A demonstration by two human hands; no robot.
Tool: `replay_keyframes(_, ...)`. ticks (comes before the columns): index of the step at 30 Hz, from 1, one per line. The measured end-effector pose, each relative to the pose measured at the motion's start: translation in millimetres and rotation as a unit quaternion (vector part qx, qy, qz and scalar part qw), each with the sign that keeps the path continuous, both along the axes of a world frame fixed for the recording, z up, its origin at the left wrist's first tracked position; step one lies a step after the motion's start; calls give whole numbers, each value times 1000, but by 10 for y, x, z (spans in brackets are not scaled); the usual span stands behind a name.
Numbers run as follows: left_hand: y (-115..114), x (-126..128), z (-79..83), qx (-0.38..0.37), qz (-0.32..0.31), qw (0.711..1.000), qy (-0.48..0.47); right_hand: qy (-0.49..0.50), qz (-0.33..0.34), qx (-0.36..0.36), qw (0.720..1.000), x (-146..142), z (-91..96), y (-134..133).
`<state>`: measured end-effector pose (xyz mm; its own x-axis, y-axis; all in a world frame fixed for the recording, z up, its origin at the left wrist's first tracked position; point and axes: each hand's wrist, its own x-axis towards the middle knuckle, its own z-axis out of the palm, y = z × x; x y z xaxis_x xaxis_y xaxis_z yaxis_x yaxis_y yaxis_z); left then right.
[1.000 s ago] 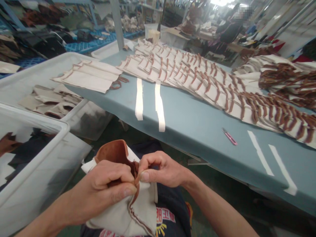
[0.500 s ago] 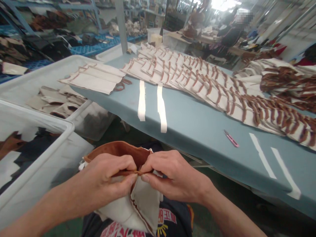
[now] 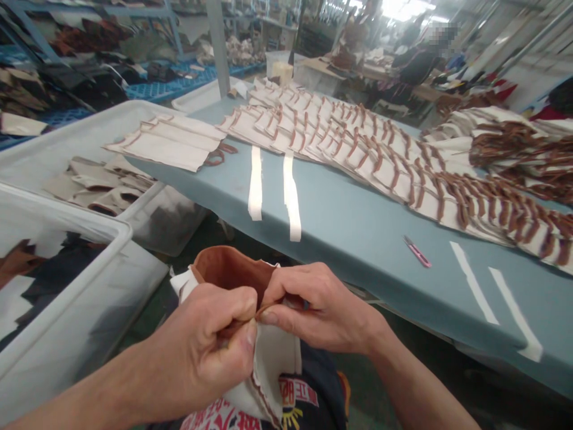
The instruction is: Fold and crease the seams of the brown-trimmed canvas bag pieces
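One blue table [image 3: 358, 233] runs from upper left to lower right; its near edge is bare and leaves open room between the tape strips and the row of pieces. Two white bins [image 3: 67, 298] stand left of it, side by side, the farther one holding several cloth pieces. A long row of cream pieces with brown trim [image 3: 380, 161] lies overlapped along the table's far side, too many to count; one small stack [image 3: 170, 143] lies at the left corner, overhanging the edge. Four white tape strips are stuck down in two pairs, one pair [image 3: 255, 182] at left, one [image 3: 472, 280] at right. One cloth pouch [image 3: 273, 358] is held over the lap, below the table edge. Left hand [image 3: 210, 346] and right hand [image 3: 322, 307] meet at its brown rim, fingers of both pinched tight on it. One pink cutter [image 3: 416, 251] lies alone between the strip pairs.
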<state>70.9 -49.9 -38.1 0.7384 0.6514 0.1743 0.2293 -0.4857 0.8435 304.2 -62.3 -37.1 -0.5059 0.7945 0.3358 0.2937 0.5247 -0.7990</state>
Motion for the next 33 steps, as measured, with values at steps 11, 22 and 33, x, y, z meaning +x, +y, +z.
replay_keyframes(11, -11, -68, 47, 21, 26, 998, 55, -33, 7, -39, 999, 63, 27, 93)
replay_keyframes(22, 287, -332, -259, 98, 48, 992, 60, 4, -5, -245, 969, 297, 3, 244)
replay_keyframes(33, 632, -299, -297, 55, 23, 997, 56, 78, 43, -258, 962, 149, 147, 191)
